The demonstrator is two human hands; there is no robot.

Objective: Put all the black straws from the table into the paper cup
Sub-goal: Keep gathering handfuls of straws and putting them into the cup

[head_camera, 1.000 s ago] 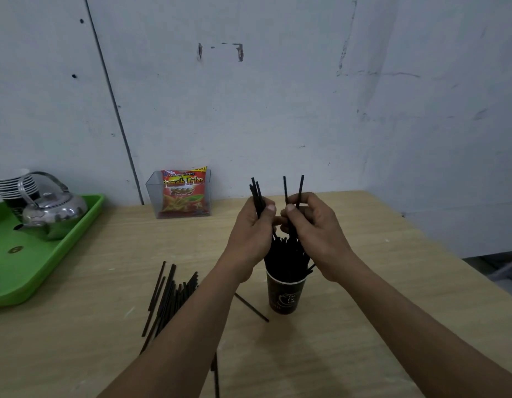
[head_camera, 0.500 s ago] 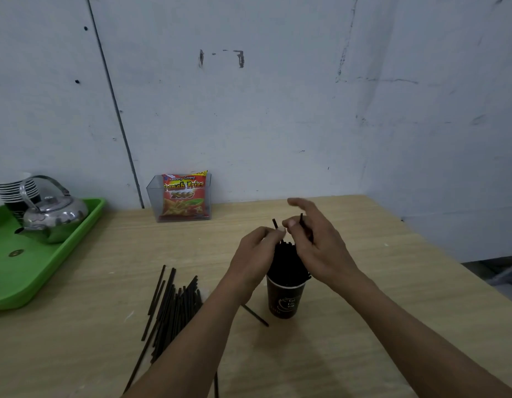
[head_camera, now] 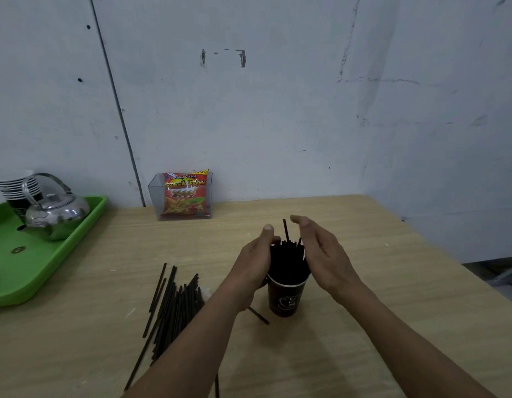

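Observation:
A dark paper cup (head_camera: 286, 298) stands upright on the wooden table (head_camera: 364, 297), packed with black straws (head_camera: 287, 255) that stick up out of it. One straw rises higher than the others. My left hand (head_camera: 253, 264) lies against the left side of the bundle, fingers fairly straight. My right hand (head_camera: 320, 254) is on the right side, palm facing the bundle, fingers extended and holding nothing. A loose pile of black straws (head_camera: 174, 305) lies on the table to the left of my left forearm. One more straw (head_camera: 259, 315) lies beside the cup's base.
A green tray (head_camera: 47, 262) at the left carries a metal kettle (head_camera: 56, 215) and a stack of cups (head_camera: 17, 186). A clear box with a snack packet (head_camera: 184, 195) stands against the back wall. The table's edge runs along the right.
Both hands came down from holding straws above the cup. The straws now stand in the cup, and both hands have released their pinch and flank the bundle.

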